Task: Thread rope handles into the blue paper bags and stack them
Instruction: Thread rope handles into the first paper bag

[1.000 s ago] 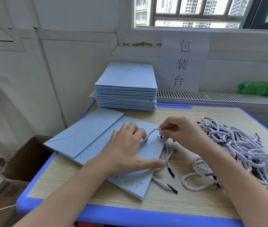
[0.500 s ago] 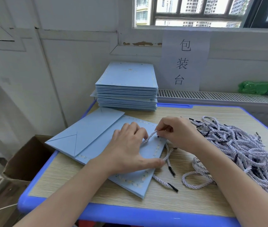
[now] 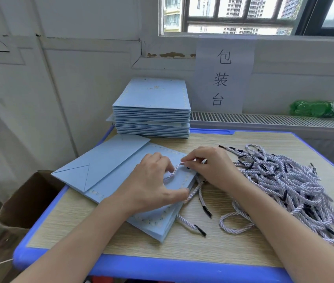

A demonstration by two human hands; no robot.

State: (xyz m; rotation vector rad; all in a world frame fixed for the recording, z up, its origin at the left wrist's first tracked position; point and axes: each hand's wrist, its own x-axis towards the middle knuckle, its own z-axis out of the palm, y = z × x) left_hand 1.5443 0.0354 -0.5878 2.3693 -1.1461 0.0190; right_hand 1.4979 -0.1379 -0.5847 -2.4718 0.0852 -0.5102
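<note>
A flat blue paper bag [image 3: 108, 170] lies on the table in front of me, its folded bottom pointing left. My left hand [image 3: 153, 182] rests spread on the bag, thumb stretched toward its right edge. My right hand [image 3: 209, 166] pinches a white twisted rope handle [image 3: 172, 174] at the bag's top edge, where the rope arches up between both hands. Two rope tails with black tips [image 3: 202, 203] trail off the bag's right edge onto the table.
A tall stack of flat blue bags [image 3: 151, 111] stands at the table's back. A big pile of loose rope handles [image 3: 284, 180] covers the right side. A brown cardboard box [image 3: 25, 203] sits on the floor left of the table [image 3: 80, 225]. A green bottle [image 3: 319, 109] lies on the radiator ledge.
My right hand has shifted slightly left along the bag's top edge with the rope still pinched. The left hand stays pressed on the bag.
</note>
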